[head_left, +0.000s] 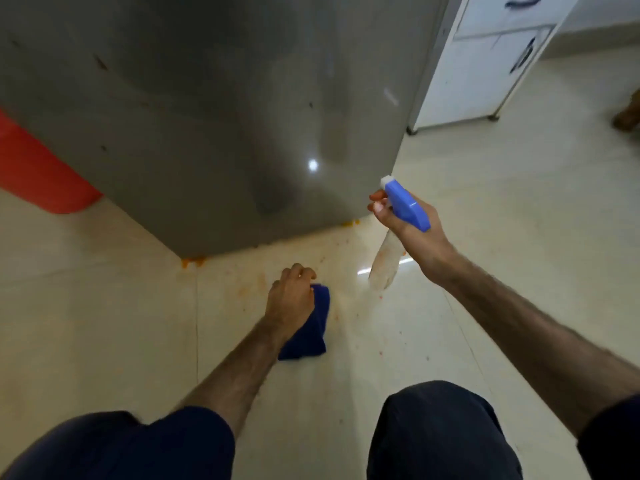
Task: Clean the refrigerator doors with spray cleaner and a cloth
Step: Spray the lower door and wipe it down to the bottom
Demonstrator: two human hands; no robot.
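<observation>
One spray bottle (pixel 398 223) is gripped by the right hand (pixel 412 230) at about three o'clock, its nozzle aimed at the grey refrigerator door (pixel 207 116), which fills the frame from nine to one o'clock. The bottle is judged light and rigid, possibly slick, and best held at the neck under the trigger. One blue cloth (pixel 311 327), soft and limp, is bunched in the clenched left hand (pixel 291 299) near centre. Dark specks are seen on the door.

Home kitchen: grey refrigerator (pixel 214 109), white cabinets (pixel 485 64), tiled floor (pixel 519 237).
</observation>
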